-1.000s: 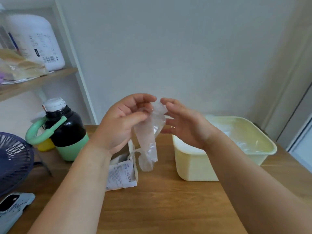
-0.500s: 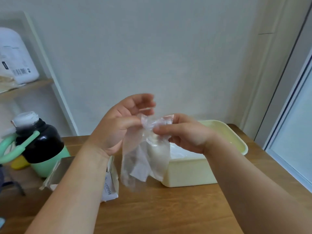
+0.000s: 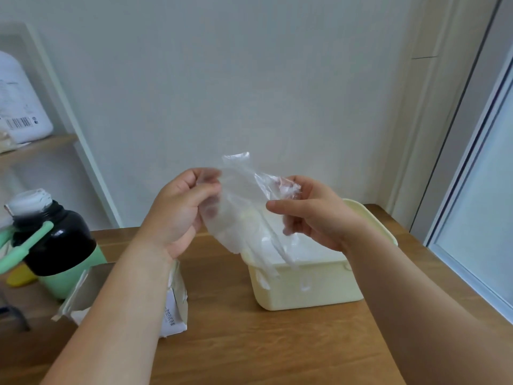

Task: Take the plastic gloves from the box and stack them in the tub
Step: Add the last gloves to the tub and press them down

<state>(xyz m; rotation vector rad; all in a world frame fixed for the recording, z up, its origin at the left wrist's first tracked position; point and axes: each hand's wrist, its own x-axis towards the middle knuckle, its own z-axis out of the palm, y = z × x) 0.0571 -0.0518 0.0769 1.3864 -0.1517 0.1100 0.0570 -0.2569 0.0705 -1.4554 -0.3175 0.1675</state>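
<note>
Here the fingers (image 3: 206, 190) of the left hand (image 3: 180, 218) are curled, thumb pressed against forefinger, pinching the left edge of a clear plastic glove (image 3: 241, 201). The right hand (image 3: 316, 218) holds the glove's other edge: crumpled film is bunched against its curled upper fingers, and its thumb (image 3: 280, 204) points toward the left hand, though I cannot tell whether the thumb itself presses the film. Between the two hands the glove is spread in the air, its top rising above the fingertips and its lower part hanging in front of the near rim of the pale yellow tub (image 3: 305, 290). White film already lies inside the tub. The tub stands on the wooden table (image 3: 249, 345), below the right hand. The opened box (image 3: 173, 309) lies left of it, partly hidden by the left forearm. A black and green bottle (image 3: 58, 243) stands farther left.
</note>
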